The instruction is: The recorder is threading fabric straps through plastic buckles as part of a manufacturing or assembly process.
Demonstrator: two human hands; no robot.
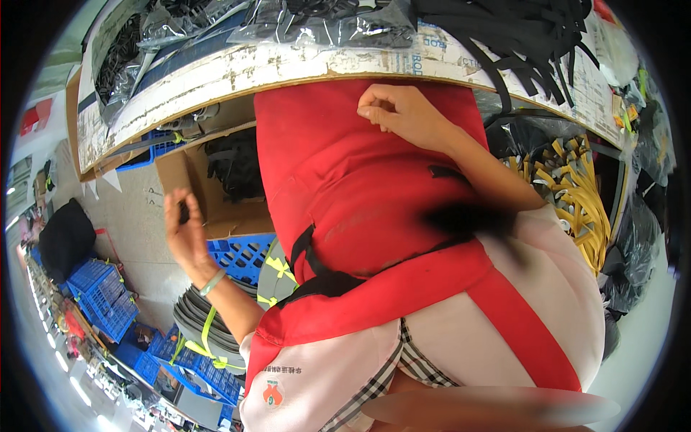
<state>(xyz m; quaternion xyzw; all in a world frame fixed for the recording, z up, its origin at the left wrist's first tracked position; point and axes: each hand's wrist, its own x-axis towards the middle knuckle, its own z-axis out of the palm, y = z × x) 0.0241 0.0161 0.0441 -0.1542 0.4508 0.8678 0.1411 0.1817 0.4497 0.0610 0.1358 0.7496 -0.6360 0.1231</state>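
Observation:
My left hand [188,234] is raised out at the left, away from my body, beside a cardboard box [216,222]. A pale green band circles its wrist. Its fingers are bent but apart, and nothing shows in them. My right hand [403,114] hovers over the upper part of my red apron [360,194], close to the near edge of the worktable [302,63]. Its fingers curl into a loose fist with the thumb against them, and no object is visible in it. A dark blurred patch covers part of the apron near my right forearm.
Black straps [515,32] lie heaped on the table and hang over its edge. Clear bags of black parts [324,25] lie beside them. Yellow strips [579,209] fill the space at my right. Coiled grey bands [198,317] and blue crates [104,295] stand at my left.

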